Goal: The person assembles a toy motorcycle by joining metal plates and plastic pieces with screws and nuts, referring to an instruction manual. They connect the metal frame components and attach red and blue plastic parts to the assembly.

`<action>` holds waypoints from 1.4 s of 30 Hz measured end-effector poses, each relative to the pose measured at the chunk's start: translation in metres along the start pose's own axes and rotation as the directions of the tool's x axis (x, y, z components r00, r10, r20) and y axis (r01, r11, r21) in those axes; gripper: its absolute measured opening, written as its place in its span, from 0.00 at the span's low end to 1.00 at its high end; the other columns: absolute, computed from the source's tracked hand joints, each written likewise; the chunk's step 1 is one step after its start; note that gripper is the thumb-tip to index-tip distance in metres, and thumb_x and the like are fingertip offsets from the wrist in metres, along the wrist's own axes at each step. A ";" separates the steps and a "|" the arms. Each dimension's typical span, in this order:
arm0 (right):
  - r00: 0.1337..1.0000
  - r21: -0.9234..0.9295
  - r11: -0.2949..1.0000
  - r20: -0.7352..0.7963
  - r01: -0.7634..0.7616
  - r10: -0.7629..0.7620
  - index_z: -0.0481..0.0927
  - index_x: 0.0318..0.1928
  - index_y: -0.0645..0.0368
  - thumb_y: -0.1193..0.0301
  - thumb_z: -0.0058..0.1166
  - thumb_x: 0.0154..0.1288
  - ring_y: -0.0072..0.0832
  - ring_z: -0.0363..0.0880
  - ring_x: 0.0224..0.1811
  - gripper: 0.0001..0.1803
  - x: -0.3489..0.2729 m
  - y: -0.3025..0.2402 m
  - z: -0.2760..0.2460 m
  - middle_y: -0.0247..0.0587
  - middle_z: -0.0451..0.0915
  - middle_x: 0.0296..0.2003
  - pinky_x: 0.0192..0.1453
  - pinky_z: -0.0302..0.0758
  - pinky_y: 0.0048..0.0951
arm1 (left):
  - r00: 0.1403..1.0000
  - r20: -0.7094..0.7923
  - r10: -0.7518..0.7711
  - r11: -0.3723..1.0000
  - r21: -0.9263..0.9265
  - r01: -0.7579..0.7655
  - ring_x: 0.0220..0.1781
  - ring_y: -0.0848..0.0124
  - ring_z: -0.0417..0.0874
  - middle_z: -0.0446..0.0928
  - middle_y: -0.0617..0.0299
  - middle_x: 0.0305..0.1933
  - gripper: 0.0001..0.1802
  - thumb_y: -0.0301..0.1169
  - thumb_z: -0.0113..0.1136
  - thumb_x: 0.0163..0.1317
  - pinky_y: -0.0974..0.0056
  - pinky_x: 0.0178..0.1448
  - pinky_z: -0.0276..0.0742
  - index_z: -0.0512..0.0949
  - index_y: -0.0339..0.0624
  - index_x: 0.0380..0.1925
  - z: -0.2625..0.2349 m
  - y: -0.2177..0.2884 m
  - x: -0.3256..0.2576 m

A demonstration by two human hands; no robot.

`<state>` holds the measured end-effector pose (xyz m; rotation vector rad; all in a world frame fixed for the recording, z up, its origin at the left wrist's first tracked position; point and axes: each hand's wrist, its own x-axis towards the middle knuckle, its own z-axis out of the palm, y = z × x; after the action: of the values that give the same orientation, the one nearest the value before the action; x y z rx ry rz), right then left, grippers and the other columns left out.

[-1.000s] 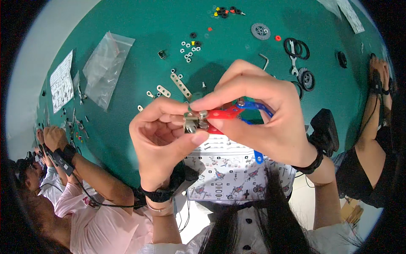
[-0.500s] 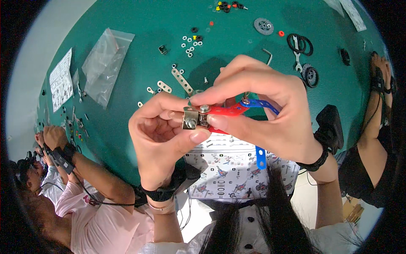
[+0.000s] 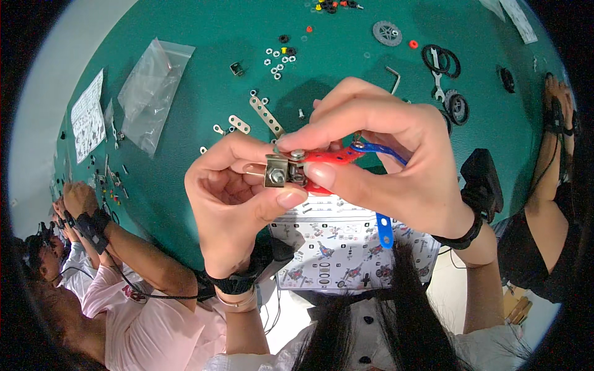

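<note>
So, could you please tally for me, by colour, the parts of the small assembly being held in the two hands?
Red perforated plastic strip: 1
Blue perforated plastic strip: 1
Silver metal angle bracket: 1
Total: 3, pinched between the left hand and the right hand.

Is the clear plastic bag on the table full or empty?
Empty, apparently: the clear plastic bag lies flat on the green table, with nothing visible inside it.
</note>
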<state>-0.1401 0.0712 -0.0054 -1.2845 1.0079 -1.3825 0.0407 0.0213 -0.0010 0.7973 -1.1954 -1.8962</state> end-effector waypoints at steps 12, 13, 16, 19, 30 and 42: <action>1.000 0.007 1.000 -0.016 0.014 -0.014 0.81 0.42 0.64 0.83 0.57 0.50 0.22 0.74 0.40 0.15 -0.001 0.003 0.000 0.40 0.74 0.38 0.46 0.68 0.20 | 1.000 -0.020 0.016 1.000 0.015 -0.015 0.34 0.74 0.81 0.80 0.54 0.33 0.19 0.16 0.70 0.41 0.73 0.40 0.77 0.74 0.31 0.34 0.006 0.000 0.001; 0.999 0.008 1.000 -0.015 0.030 -0.030 0.81 0.42 0.64 0.83 0.56 0.50 0.22 0.74 0.40 0.16 0.000 0.003 0.001 0.40 0.74 0.38 0.46 0.68 0.21 | 1.000 -0.021 0.017 1.000 0.016 -0.016 0.34 0.74 0.81 0.80 0.54 0.33 0.19 0.16 0.70 0.41 0.73 0.40 0.77 0.74 0.31 0.34 0.006 0.001 0.000; 0.999 -0.016 0.999 0.015 0.034 -0.034 0.81 0.42 0.64 0.82 0.57 0.49 0.23 0.74 0.40 0.16 0.002 -0.001 0.000 0.40 0.75 0.38 0.46 0.68 0.21 | 0.999 -0.038 0.021 0.998 0.061 -0.019 0.34 0.75 0.81 0.80 0.56 0.33 0.20 0.17 0.69 0.43 0.73 0.40 0.76 0.74 0.30 0.37 0.005 0.002 0.000; 0.998 -0.204 0.978 0.049 0.052 -0.043 0.81 0.41 0.62 0.80 0.58 0.50 0.24 0.75 0.39 0.14 0.006 -0.012 -0.004 0.38 0.77 0.37 0.51 0.67 0.27 | 0.998 -0.061 0.023 0.998 0.051 -0.020 0.36 0.76 0.79 0.79 0.56 0.35 0.19 0.20 0.66 0.46 0.73 0.42 0.73 0.73 0.29 0.40 0.005 0.001 0.002; 0.977 -0.545 0.814 0.060 0.202 -0.202 0.79 0.30 0.57 0.76 0.64 0.46 0.28 0.78 0.34 0.09 0.006 -0.015 -0.009 0.34 0.80 0.30 0.59 0.63 0.43 | 0.991 -0.010 0.132 0.989 0.074 -0.131 0.42 0.70 0.79 0.76 0.58 0.39 0.13 0.18 0.60 0.50 0.68 0.47 0.74 0.74 0.30 0.38 0.011 -0.002 0.001; 0.988 -0.594 0.789 0.107 0.157 -0.115 0.76 0.31 0.60 0.80 0.61 0.46 0.31 0.73 0.31 0.10 0.006 -0.012 -0.007 0.37 0.76 0.28 0.43 0.68 0.30 | 0.999 0.001 0.044 0.951 0.306 -0.042 0.38 0.77 0.78 0.77 0.59 0.36 0.10 0.17 0.61 0.51 0.72 0.40 0.76 0.75 0.31 0.35 0.006 0.001 0.000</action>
<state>-0.1486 0.0676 0.0064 -1.8905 1.3986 -1.1438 0.0361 0.0239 0.0027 0.9299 -1.5149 -1.6929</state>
